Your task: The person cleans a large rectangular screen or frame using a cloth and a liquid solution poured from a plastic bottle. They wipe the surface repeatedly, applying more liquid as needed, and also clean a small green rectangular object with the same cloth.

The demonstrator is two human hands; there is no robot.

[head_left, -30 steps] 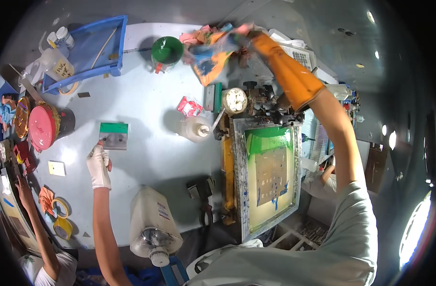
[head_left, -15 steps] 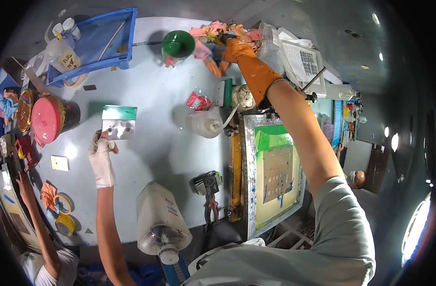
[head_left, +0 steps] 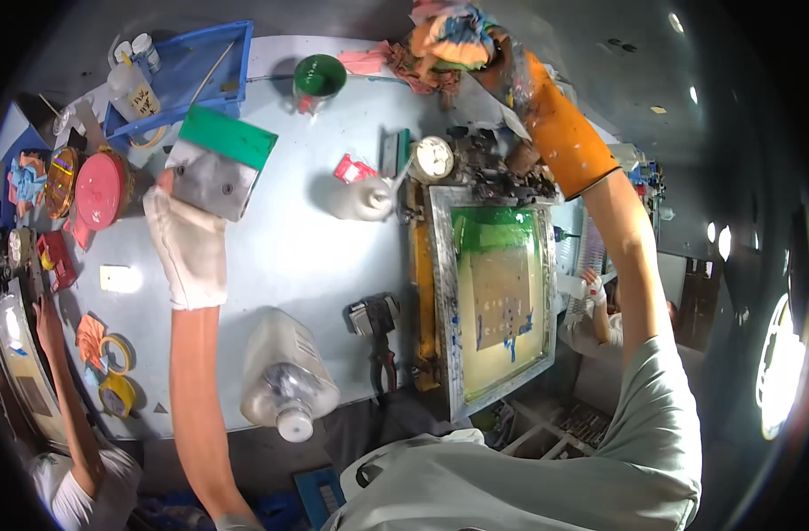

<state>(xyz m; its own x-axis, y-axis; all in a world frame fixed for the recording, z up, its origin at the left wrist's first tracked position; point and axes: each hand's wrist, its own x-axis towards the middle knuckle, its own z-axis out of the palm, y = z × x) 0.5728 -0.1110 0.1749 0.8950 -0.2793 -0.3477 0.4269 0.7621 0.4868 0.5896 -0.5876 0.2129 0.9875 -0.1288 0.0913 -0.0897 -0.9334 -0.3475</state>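
Over pale bench (head_left: 289, 265): white-gloved left hand (head_left: 188, 243) grips green-edged flat metal squeegee (head_left: 217, 170); orange-gloved right hand (head_left: 516, 75) clutches bunched multicoloured rag (head_left: 450, 42). Likely rag pickup; next needs steady squeegee.

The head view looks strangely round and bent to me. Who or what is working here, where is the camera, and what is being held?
No robot here: these are a person's two gloved hands. A wide fisheye camera worn on the head looks down, so straight edges bend near the rim. The left hand, in a whitish glove, holds a metal plate with a green edge. The right hand, in a long orange glove, grips a blurred bunch of coloured cloths. On the pale table are a green-lined container, a squeeze bottle and a big whitish jug. At right is a metal-framed screen, streaked green.
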